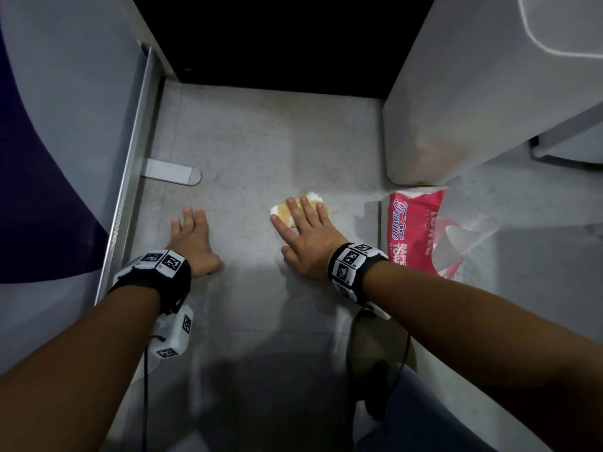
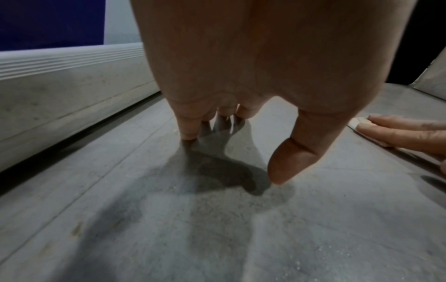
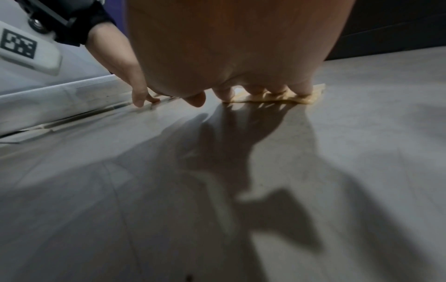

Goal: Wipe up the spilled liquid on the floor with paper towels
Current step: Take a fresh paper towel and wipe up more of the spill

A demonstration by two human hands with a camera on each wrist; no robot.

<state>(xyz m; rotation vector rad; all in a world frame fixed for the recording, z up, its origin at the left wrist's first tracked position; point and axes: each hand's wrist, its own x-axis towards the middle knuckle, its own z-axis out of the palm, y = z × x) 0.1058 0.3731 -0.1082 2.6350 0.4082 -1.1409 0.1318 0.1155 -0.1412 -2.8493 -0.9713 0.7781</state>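
**Towel soaked through, floor nearly dry**

My right hand lies flat on a folded paper towel, fingers straight and spread, pressing it onto the floor in the middle of the narrow passage. The towel has turned yellow-brown over most of what I can see of it, with only its edges and far corners white, so I judge it has taken up the bulk of the spill. In the right wrist view the paper towel looks limp and stained under my fingertips.

My left hand holds nothing. It is propped on the bare floor well apart from the towel, near the metal rail along the left wall; in the left wrist view the fingertips touch the floor and the thumb hangs loose.

Around the towel I can make out no clear puddle. There is a faint discoloured patch just to the right of the towel, between it and the red pack of paper towels, but I cannot tell whether it is wet or only a mark. The pack lies open on the floor beside the white cabinet, with a sheet sticking out.

What is left, I think: a pass over that patch, probably with a fresh sheet since this one is saturated, then lifting the used towel off the floor.
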